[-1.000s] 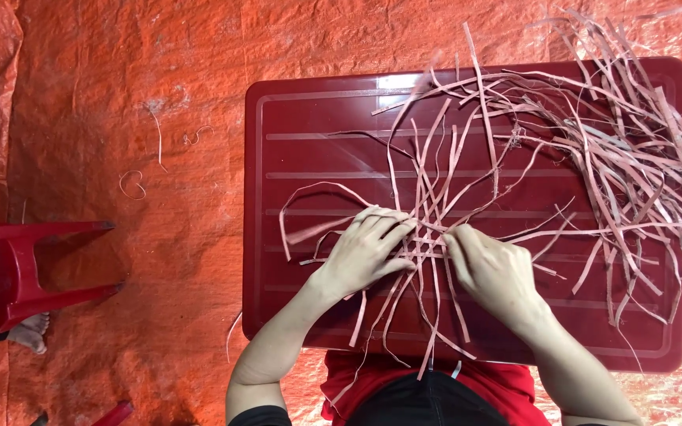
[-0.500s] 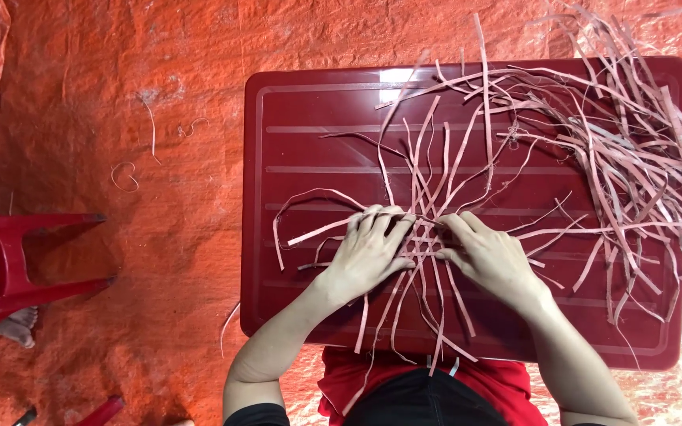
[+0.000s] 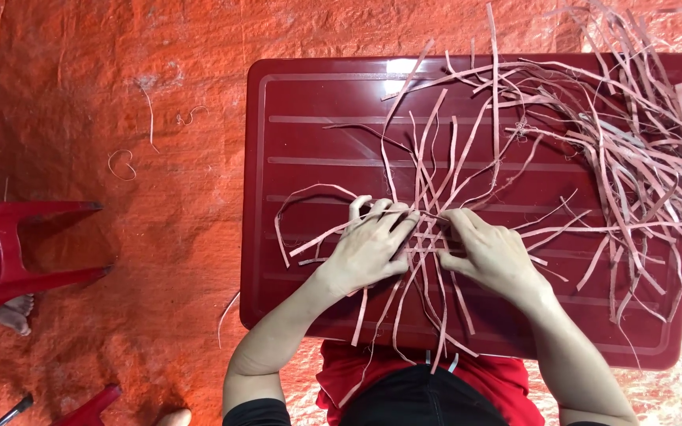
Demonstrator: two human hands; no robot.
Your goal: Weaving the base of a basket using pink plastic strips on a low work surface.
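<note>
Few strips interlaced: small woven patch (image 3: 426, 241) pinned flat under left hand (image 3: 369, 248) and right hand (image 3: 492, 254); loose strip pile (image 3: 633, 158) at 2 o'clock unworked.

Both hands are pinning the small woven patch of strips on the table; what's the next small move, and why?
Probably keep the left hand pressing the woven patch flat and let the right hand lift to draw in one loose strip lying just to its right. The crossing is small and open, so it looks likely to spring apart if both hands let go, and that strip lies within easy reach on the red table.
</note>
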